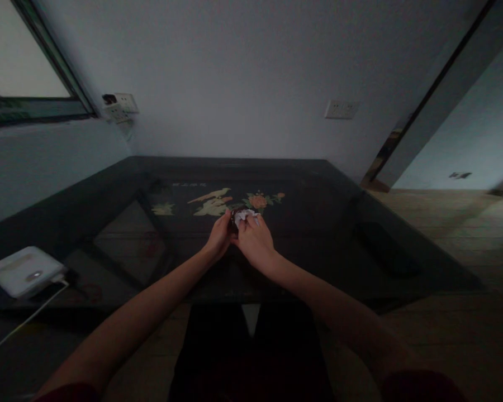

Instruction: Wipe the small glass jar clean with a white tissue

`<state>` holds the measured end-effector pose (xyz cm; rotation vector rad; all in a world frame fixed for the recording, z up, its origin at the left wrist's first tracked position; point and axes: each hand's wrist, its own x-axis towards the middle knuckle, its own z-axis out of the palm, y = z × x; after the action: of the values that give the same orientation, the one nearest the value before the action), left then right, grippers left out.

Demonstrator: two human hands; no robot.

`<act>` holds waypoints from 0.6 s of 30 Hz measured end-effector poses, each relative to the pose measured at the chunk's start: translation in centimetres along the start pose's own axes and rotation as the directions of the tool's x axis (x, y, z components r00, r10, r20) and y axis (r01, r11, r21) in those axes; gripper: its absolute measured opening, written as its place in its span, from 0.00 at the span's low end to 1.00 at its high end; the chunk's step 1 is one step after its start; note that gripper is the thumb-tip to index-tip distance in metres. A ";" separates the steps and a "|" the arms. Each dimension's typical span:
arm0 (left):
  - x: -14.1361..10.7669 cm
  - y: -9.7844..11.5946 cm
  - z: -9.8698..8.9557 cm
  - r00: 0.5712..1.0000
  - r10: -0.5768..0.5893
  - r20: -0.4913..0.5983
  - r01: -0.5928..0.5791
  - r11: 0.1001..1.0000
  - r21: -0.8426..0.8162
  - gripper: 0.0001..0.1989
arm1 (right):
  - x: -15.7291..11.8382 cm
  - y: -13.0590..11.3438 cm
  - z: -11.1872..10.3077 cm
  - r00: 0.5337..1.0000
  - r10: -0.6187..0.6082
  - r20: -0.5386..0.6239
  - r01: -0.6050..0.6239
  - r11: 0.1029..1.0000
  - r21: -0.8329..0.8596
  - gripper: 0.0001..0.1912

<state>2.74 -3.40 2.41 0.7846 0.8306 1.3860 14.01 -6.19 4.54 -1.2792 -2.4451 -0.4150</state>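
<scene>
1. A small dark, glinting object (234, 219) was held over the middle of the dark glass tabletop (314, 223); I couldn't make out what it was.
2. The left hand (219, 237) gripped it from its side.
3. The right hand (256, 240), close against the left, pinched a crumpled white tissue (246, 215) against it.
4. Just beyond them I saw a printed peony (257, 201) and bird (217, 194).
5. A white box (23, 271) with a cable (29, 318) lay well off to the left.
</scene>
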 end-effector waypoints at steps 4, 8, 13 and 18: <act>0.0 -0.2 -0.2 0.997 0.072 -0.002 -0.072 0.997 -0.019 0.12 | -0.5 -0.4 -0.4 1.000 0.021 -0.003 -0.021 0.997 0.078 0.15; 0.2 -0.3 -0.4 0.997 0.072 0.005 -0.072 0.997 -0.036 0.13 | -1.0 0.1 -0.5 1.000 0.029 -0.011 -0.026 0.973 0.229 0.12; 0.3 -0.3 -0.2 1.000 -0.004 0.016 0.005 0.998 -0.056 0.16 | -0.9 0.9 0.3 0.997 -0.016 -0.080 0.031 0.981 0.190 0.18; -0.1 -0.2 0.1 1.000 -0.031 0.005 0.031 0.997 -0.066 0.14 | -1.0 1.0 0.3 0.999 0.002 -0.050 0.001 0.998 0.058 0.22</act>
<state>2.94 -3.54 2.35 0.7203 0.7871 1.3770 15.30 -6.23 3.94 -1.2312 -2.3968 -0.3684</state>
